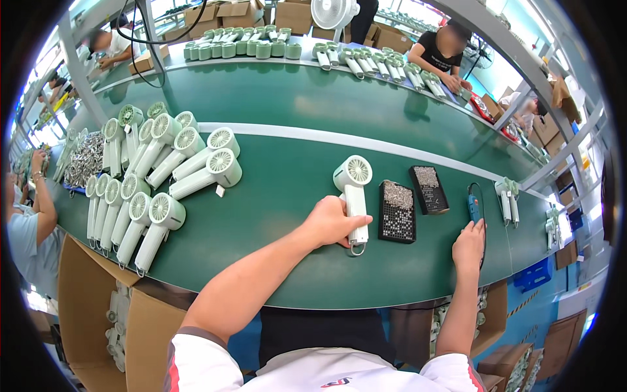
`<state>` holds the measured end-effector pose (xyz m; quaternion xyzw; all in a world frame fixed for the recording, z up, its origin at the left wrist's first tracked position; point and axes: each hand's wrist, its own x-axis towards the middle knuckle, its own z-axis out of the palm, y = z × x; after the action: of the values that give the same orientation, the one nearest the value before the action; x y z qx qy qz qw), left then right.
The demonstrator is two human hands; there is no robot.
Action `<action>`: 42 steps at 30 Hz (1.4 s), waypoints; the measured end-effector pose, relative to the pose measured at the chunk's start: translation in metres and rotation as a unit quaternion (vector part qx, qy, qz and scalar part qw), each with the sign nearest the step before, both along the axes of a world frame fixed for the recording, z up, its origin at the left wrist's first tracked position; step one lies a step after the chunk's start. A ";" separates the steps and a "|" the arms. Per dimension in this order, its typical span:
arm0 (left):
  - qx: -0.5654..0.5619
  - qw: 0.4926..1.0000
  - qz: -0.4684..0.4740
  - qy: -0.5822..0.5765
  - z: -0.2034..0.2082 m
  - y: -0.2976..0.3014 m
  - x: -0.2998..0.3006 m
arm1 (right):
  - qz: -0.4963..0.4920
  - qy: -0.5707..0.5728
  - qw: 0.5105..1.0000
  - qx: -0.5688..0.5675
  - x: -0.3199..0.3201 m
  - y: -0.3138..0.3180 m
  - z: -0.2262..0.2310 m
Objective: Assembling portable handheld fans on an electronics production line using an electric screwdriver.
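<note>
My left hand (330, 223) is wrapped round the handle of a pale green handheld fan (356, 199), whose round grille points away from me and whose metal loop hangs at the near end. My right hand (468, 246) grips an electric screwdriver (473, 208) with a blue body and a dark cord, held apart from the fan. Between the two hands lie a black screw tray (398, 228), with a heap of small screws at its far end, and a second black screw tray (433, 200). The screwdriver's lower part is hidden by my fingers.
Many similar fans (163, 209) lie grouped on the left of the green table (274, 277), beside a pile of metal loops (85, 160). More fans (508, 201) lie at the right. Cardboard boxes (153, 336) stand below the near edge. A co-worker (441, 55) sits across the far bench.
</note>
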<state>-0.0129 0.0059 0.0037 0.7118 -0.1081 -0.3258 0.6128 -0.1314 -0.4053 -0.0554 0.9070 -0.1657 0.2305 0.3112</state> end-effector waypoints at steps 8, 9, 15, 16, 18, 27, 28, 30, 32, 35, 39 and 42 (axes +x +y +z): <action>-0.003 0.999 0.041 -0.034 -0.014 -0.004 0.003 | 0.366 -0.077 0.860 0.347 -0.010 0.226 0.083; -0.014 0.995 0.081 -0.050 -0.019 -0.003 0.000 | 0.362 -0.043 0.856 0.367 -0.011 0.247 0.080; 0.019 0.987 0.097 -0.127 -0.006 -0.005 -0.008 | 0.336 -0.047 0.878 0.337 0.002 0.280 0.054; 0.036 0.979 0.105 -0.169 -0.007 -0.005 -0.009 | 0.337 -0.046 0.878 0.337 0.004 0.281 0.051; 0.050 0.971 0.118 -0.202 -0.007 -0.004 -0.011 | 0.329 -0.032 0.878 0.347 0.007 0.282 0.047; 0.054 0.966 0.082 -0.239 0.018 0.006 -0.021 | 0.303 -0.045 0.726 0.615 -0.001 0.272 0.058; 0.018 0.979 0.065 -0.192 0.024 0.009 -0.022 | 0.298 -0.048 0.728 0.616 -0.005 0.269 0.058; -0.017 0.981 0.097 -0.167 0.043 0.018 -0.022 | 0.150 -0.048 0.446 0.881 -0.015 0.261 0.058; -0.062 0.978 0.087 -0.182 0.060 0.041 -0.006 | 0.137 -0.039 0.388 0.910 -0.030 0.253 0.054; -0.061 0.967 0.015 -0.248 0.059 0.084 0.027 | 0.097 -0.008 0.228 0.969 -0.053 0.254 0.060; 0.012 0.910 -0.185 -0.371 0.047 0.091 0.053 | 0.037 0.006 0.176 0.984 -0.076 0.250 0.060; 0.004 0.905 -0.254 -0.340 0.024 0.068 0.050 | -0.011 0.006 0.168 0.986 -0.090 0.245 0.060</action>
<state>0.0367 0.0737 0.0278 0.7301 -0.4858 -0.2090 0.4328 -0.2209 -0.1607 0.0047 0.4584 -0.2629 -0.1334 -0.8384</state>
